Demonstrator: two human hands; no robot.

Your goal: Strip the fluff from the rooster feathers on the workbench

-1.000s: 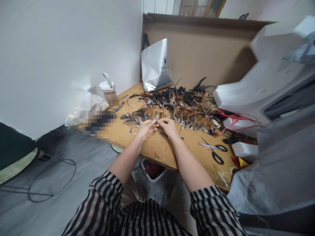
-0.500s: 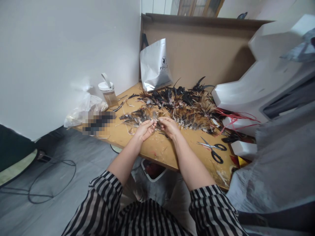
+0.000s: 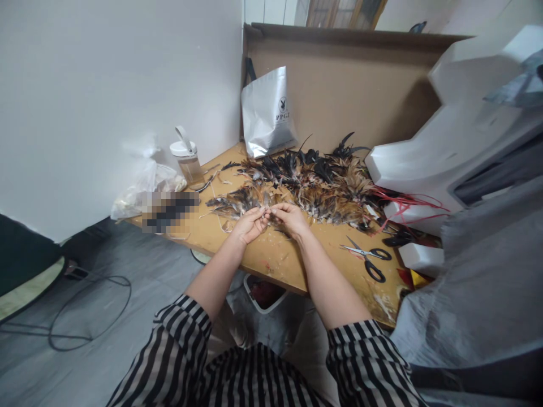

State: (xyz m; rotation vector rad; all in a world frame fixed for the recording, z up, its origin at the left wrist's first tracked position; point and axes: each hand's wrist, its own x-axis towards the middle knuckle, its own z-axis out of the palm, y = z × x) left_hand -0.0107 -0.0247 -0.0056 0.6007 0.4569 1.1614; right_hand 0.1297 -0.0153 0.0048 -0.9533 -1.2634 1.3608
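My left hand (image 3: pixel 251 225) is closed in a pinch, its fingertips at the base of a greyish-brown feather (image 3: pixel 266 199). Opposite it, my right hand (image 3: pixel 292 220) pinches at the same spot, and the two sets of fingertips meet. The small part between them is mostly hidden. Just beyond my hands lie loose brown and grey feathers (image 3: pixel 229 202). A thick pile of black, brown and tan feathers (image 3: pixel 314 195) spreads behind and to the right.
Scissors (image 3: pixel 368 259) lie with blades apart on the wooden table (image 3: pixel 271 265). Red strings (image 3: pixel 413 204) hang over white foam at right. A silver bag (image 3: pixel 267 113), a lidded jar (image 3: pixel 186 161) and a plastic bag (image 3: pixel 148 186) stand farther back. Below is a white-rimmed bin (image 3: pixel 265 310).
My right hand has shifted slightly left, bringing its fingertips against those of my left hand. My left hand stays nearly in place.
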